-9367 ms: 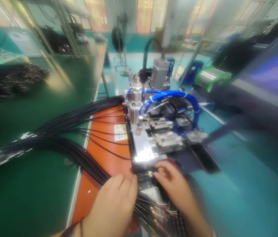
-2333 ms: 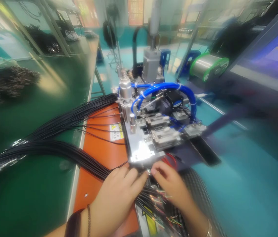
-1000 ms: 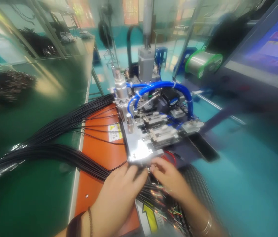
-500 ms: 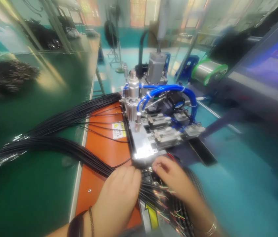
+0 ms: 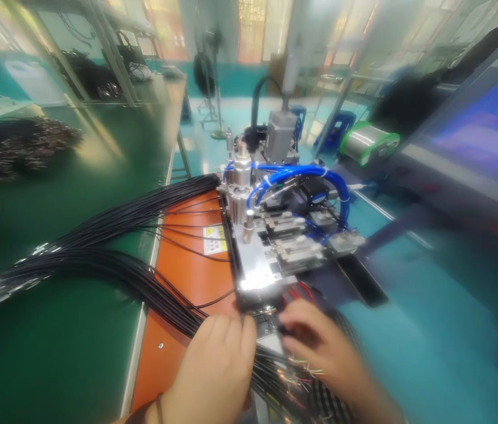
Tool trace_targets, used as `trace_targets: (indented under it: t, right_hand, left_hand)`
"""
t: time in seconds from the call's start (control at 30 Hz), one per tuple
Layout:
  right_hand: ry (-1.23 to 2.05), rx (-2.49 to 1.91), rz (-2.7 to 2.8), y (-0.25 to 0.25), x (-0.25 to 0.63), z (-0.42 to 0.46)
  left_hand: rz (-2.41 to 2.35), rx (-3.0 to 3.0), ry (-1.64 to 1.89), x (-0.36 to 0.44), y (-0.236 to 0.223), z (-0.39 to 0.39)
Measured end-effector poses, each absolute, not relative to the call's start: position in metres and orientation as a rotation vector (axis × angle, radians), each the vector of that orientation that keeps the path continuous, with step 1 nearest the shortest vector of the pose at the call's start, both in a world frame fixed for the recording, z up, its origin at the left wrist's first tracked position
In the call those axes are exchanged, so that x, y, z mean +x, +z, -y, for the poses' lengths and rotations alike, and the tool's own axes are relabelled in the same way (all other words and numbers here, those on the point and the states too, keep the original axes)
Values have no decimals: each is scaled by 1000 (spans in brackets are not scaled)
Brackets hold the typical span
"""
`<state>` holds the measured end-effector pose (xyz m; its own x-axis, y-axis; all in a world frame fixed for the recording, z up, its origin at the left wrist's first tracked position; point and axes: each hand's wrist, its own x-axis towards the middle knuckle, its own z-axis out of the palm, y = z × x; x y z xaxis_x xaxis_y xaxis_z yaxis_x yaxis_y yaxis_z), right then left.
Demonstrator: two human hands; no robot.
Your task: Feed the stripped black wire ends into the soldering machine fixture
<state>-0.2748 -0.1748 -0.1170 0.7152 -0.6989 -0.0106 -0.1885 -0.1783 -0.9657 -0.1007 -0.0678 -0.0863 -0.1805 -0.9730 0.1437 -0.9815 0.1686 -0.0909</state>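
Observation:
My left hand (image 5: 216,365) is closed around a bundle of black cables (image 5: 172,312), just in front of the machine. On its far side the bundle's stripped ends (image 5: 291,377) fan out, showing thin coloured wires and copper. My right hand (image 5: 319,344) hovers over those ends, slightly blurred, its thumb and fingers curved and apart with nothing visible between them. Between the hands lies a small dark fixture (image 5: 266,323) at the machine's front edge. The machine (image 5: 255,271) has metal slides, cylinders and looped blue air hoses (image 5: 302,171).
A second black cable bundle (image 5: 143,203) runs across the orange bench top (image 5: 196,277) to the machine's back. A green-rimmed wire spool (image 5: 368,144) and a lit screen (image 5: 487,123) stand at right. Another cable pile (image 5: 23,147) lies on the green table (image 5: 55,353).
My right hand has drawn slightly back from the machine's front edge, and its fingers have parted from a pinch. My left hand stays closed on the cables. The view has tilted a little upward.

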Motion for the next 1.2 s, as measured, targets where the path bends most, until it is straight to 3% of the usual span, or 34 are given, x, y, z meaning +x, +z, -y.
trace_targets:
  t: [0.13,0.5,0.97,1.2]
  right_hand:
    - [-528,-1809,-360,-112,-282,170]
    - [-725,-1801,-431,-116,-267,168]
    - [-738,-1758,-730,-131,-257,171]
    - [-892,-1761,-773,-129,-245,165]
  left_hand:
    - [2342,2004,138,-98,-85,71]
    - [2271,2155,-121,-91,-81,80]
    - [2154,1612,473,-81,-93,75]
    - [2157,1570,386,-87,-97,74]
